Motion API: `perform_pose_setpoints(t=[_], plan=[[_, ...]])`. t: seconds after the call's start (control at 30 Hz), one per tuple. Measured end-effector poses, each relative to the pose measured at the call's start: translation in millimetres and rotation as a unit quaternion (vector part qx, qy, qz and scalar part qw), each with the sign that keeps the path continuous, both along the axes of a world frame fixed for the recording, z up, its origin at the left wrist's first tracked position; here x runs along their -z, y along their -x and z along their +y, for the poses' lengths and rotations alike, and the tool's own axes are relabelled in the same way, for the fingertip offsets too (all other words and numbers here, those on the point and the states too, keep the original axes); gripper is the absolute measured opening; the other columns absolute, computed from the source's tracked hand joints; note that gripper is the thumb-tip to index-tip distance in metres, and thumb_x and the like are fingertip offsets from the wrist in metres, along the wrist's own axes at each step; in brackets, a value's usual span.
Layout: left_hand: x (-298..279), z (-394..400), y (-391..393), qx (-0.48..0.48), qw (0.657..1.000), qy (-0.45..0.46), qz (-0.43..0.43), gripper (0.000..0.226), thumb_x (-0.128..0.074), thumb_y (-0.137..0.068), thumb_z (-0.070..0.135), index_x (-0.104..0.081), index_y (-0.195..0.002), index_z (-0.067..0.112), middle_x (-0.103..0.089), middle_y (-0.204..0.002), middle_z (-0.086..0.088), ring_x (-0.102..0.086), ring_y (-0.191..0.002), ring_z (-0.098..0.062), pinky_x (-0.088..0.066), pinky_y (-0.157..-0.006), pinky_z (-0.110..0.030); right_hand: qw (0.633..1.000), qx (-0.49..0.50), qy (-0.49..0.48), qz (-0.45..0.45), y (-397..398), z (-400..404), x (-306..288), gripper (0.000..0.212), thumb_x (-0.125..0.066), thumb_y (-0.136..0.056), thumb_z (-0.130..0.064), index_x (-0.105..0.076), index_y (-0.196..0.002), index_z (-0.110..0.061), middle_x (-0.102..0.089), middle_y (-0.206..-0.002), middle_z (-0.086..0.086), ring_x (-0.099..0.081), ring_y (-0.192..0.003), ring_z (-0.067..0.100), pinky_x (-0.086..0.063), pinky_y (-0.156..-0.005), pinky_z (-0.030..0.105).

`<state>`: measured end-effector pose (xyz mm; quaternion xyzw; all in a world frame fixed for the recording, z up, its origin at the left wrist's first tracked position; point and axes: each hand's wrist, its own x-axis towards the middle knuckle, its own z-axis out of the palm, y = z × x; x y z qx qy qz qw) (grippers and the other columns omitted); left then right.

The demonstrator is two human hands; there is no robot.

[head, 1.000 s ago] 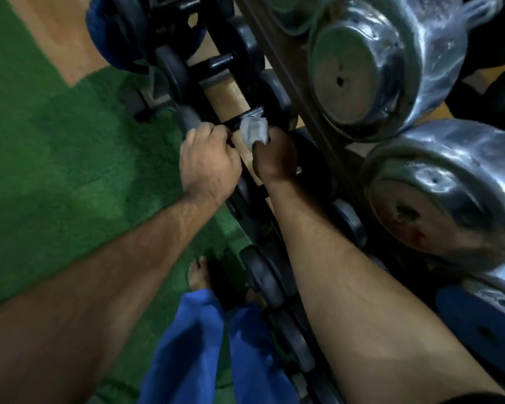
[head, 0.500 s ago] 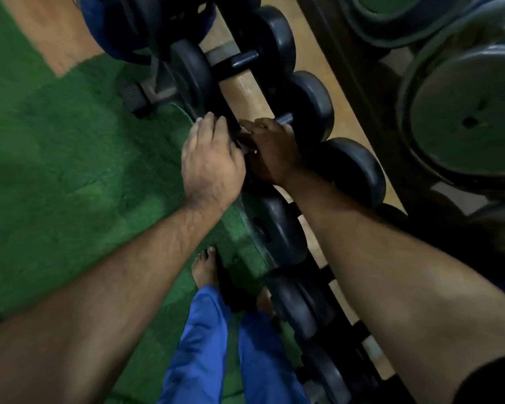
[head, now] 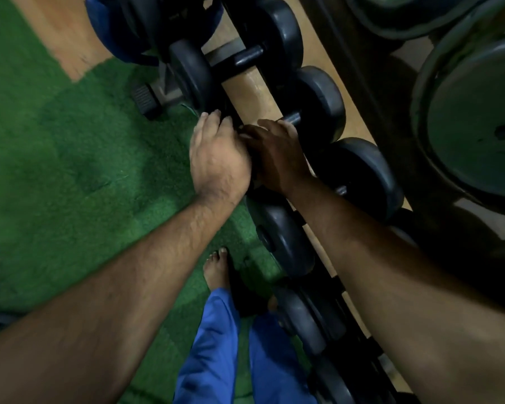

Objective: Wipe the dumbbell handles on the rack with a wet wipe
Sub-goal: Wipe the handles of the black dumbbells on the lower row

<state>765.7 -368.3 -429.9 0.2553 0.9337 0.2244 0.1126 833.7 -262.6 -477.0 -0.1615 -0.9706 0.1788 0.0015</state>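
A: Where are the hands now?

B: Both are low at the front of the dumbbell rack (head: 277, 91), close together. The left hand (head: 217, 158) lies, back up, over the near end of a black dumbbell; its fingers bend down over the weight head, which is mostly hidden under it. It looks like it holds the head, but the grip itself is covered.

A: And the right hand?

B: The right hand (head: 277, 154) is on the dumbbell handle (head: 292, 118), fingers curled round the bar. Only the far tip of the handle shows, just before the far weight head (head: 321, 103).

A: The wet wipe?

B: Cannot see it in this view. If it is under the right palm, the hand covers it.

A: Other dumbbells?

B: One more behind, w/ its handle (head: 247, 58) bare, and several nearer ones along the rack towards the person. On the right, bigger round weights (head: 475, 123) on a higher level, a bit blurred.

A: The floor?

B: Green turf (head: 70, 158) at left, a wooden strip (head: 62, 33) at top left. A bare foot (head: 216, 268) and blue trousers (head: 213, 354) are at the bottom, just beside the rack.
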Motion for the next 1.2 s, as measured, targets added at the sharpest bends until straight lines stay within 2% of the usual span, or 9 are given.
perform_pose_setpoints(t=[0.23, 0.37, 0.5, 0.63, 0.7, 0.9, 1.0, 1.1, 1.2], plan=[[5.3, 2.8, -7.6, -0.035, 0.999, -0.036, 0.015, 0.043, -0.041, -0.092, 0.01, -0.058, -0.131, 0.001, -0.05, -0.145, -0.015, -0.035, -0.142, -0.032, -0.026, -0.12, -0.041, 1.0, 0.009, 0.016, -0.013, 8.9, -7.5, -2.5, 0.047, -0.038, -0.085, -0.047, -0.064, -0.122, -0.036, -0.064, -0.125, -0.012, -0.048, -0.131, 0.017, -0.019, -0.11, 0.041], [4.7, -0.1, -2.8, -0.008, 1.0, -0.022, 0.021, 0.043, -0.039, -0.094, 0.013, -0.06, -0.129, 0.001, -0.051, -0.143, -0.017, -0.038, -0.14, -0.034, -0.028, -0.118, -0.044, 0.985, 0.085, 0.149, 0.008, 3.7, 3.9, 3.2, 0.052, -0.036, -0.089, -0.05, -0.067, -0.125, -0.03, -0.061, -0.134, -0.009, -0.042, -0.137, 0.014, -0.008, -0.117, 0.028], [0.1, -4.6, 3.9, 0.04, 0.998, 0.034, 0.035, 0.042, -0.038, -0.098, 0.018, -0.057, -0.133, 0.004, -0.049, -0.147, -0.015, -0.034, -0.144, -0.031, -0.015, -0.124, -0.042, 0.99, 0.14, 0.009, 0.001, -9.7, 19.8, 7.2, 0.036, -0.043, -0.095, -0.043, -0.068, -0.12, -0.037, -0.059, -0.138, -0.012, -0.038, -0.141, 0.022, -0.012, -0.116, 0.038], [-2.8, -4.3, 6.2, 0.05, 0.996, 0.057, 0.044, 0.048, -0.034, -0.098, 0.026, -0.054, -0.137, 0.006, -0.046, -0.15, -0.013, -0.029, -0.147, -0.028, -0.01, -0.124, -0.041, 0.994, 0.08, -0.009, -0.08, 0.9, -6.1, 4.1, 0.041, -0.038, -0.096, -0.044, -0.058, -0.131, -0.039, -0.048, -0.147, -0.014, -0.023, -0.149, 0.025, -0.001, -0.118, 0.049], [-2.6, -5.7, 6.5, 0.038, 0.998, 0.046, 0.028, 0.052, -0.033, -0.098, 0.03, -0.051, -0.14, 0.005, -0.044, -0.151, -0.014, -0.029, -0.147, -0.029, -0.013, -0.124, -0.041, 0.995, 0.061, -0.019, -0.077, -1.2, -2.6, -0.1, 0.041, -0.038, -0.096, -0.043, -0.057, -0.132, -0.041, -0.049, -0.145, -0.012, -0.029, -0.146, 0.025, -0.007, -0.117, 0.049], [3.0, -24.1, 9.1, 0.057, 0.998, 0.027, 0.003, 0.058, -0.033, -0.103, 0.042, -0.034, -0.152, 0.011, -0.033, -0.159, -0.007, -0.024, -0.149, -0.024, -0.021, -0.12, -0.042, 0.972, 0.209, -0.09, -0.06, -5.1, -1.4, -11.8, 0.03, -0.043, -0.096, -0.039, -0.06, -0.121, -0.041, -0.056, -0.136, -0.009, -0.052, -0.106, 0.03, -0.031, -0.09, 0.041], [2.4, -23.7, 9.1, 0.061, 0.998, 0.025, -0.002, 0.058, -0.032, -0.103, 0.041, -0.031, -0.153, 0.012, -0.03, -0.16, -0.006, -0.021, -0.15, -0.024, -0.021, -0.121, -0.044, 0.984, 0.138, -0.003, -0.114, 7.7, -1.3, -8.3, 0.035, -0.037, -0.102, -0.037, -0.054, -0.132, -0.038, -0.044, -0.149, -0.007, -0.058, -0.108, 0.033, -0.044, -0.088, 0.04], [4.7, -23.3, 8.9, 0.056, 0.998, 0.002, -0.014, 0.058, -0.033, -0.102, 0.038, -0.03, -0.153, 0.01, -0.029, -0.16, -0.007, -0.02, -0.15, -0.025, -0.022, -0.121, -0.046, 0.99, 0.097, 0.078, -0.066, -5.0, 10.8, -6.5, 0.037, -0.04, -0.099, -0.037, -0.055, -0.134, -0.037, -0.041, -0.152, -0.01, -0.061, -0.114, 0.028, -0.05, -0.09, 0.037], [9.4, -27.6, 10.6, 0.05, 0.995, -0.061, -0.06, 0.058, -0.036, -0.103, 0.034, -0.028, -0.153, 0.006, -0.026, -0.162, -0.008, -0.016, -0.151, -0.024, -0.017, -0.123, -0.039, 0.971, 0.2, 0.129, -0.031, -14.3, 28.6, -3.1, 0.036, -0.042, -0.097, -0.031, -0.058, -0.129, -0.037, -0.048, -0.141, -0.011, -0.058, -0.115, 0.019, -0.046, -0.089, 0.031]])
